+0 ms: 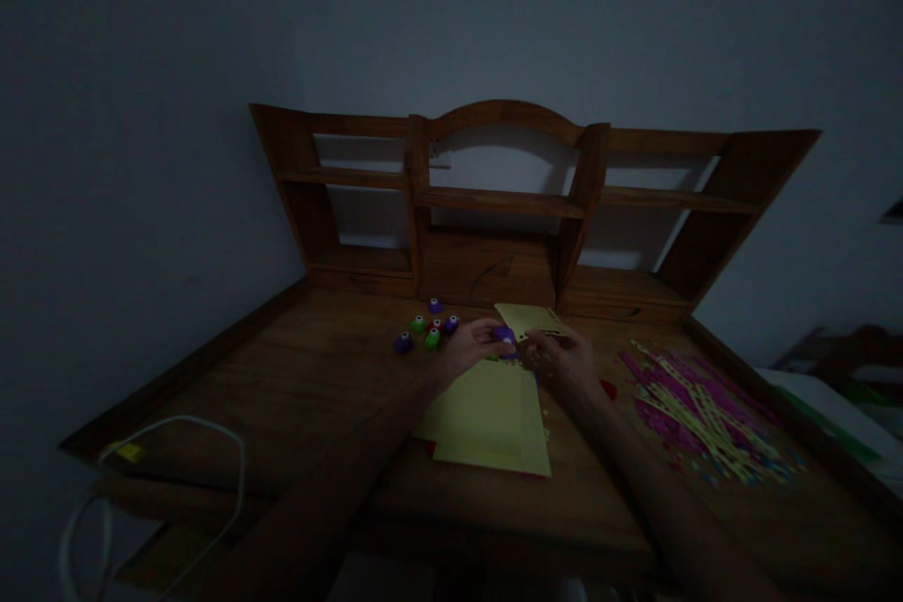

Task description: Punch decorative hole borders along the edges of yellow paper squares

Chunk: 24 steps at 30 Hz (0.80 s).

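My left hand (467, 345) is closed around a small purple craft punch (505, 335) above the back edge of a stack of yellow paper (486, 409). My right hand (570, 356) is just right of it, its thumb and fingertips pinched together beside a yellow sheet (523, 316) with small holes along its edges. Dim light hides what is between those fingertips. Tiny pale paper bits lie under and between my hands. Left of my left hand stand several similar punches, among them a green punch (433, 339) and a purple punch (403, 342).
To the right lies a pile of punched yellow strips (695, 409) over pink paper pieces (667, 423), with coloured bits around it. A red piece (609, 389) is near my right forearm. A wooden shelf unit (500, 199) backs the desk. A white cable (236, 451) loops at front left.
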Available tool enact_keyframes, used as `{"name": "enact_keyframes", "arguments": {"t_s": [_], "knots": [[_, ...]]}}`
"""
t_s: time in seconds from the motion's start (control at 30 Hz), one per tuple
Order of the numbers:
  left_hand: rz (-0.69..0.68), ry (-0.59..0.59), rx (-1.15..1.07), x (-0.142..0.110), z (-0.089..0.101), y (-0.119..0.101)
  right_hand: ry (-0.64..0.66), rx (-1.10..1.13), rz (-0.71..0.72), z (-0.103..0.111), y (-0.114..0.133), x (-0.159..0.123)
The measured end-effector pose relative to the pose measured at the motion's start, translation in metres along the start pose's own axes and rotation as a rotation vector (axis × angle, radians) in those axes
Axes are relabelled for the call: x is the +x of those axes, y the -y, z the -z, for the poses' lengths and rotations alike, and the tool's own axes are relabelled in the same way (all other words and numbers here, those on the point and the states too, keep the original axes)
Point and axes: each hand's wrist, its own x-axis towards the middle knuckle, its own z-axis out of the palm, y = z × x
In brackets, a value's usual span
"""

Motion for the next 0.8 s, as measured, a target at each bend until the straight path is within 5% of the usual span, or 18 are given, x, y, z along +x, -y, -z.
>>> {"name": "enact_keyframes", "arguments": {"t_s": [0.43,0.8], "knots": [[-0.019,-0.043,0.009,-0.003,-0.004,-0.003,0.107,0.015,-0.095,-0.001,-0.009,0.002],[0.042,0.052,0.024,-0.002,0.000,0.004,0.190,-0.129,-0.024,0.002,-0.011,0.003]]}}
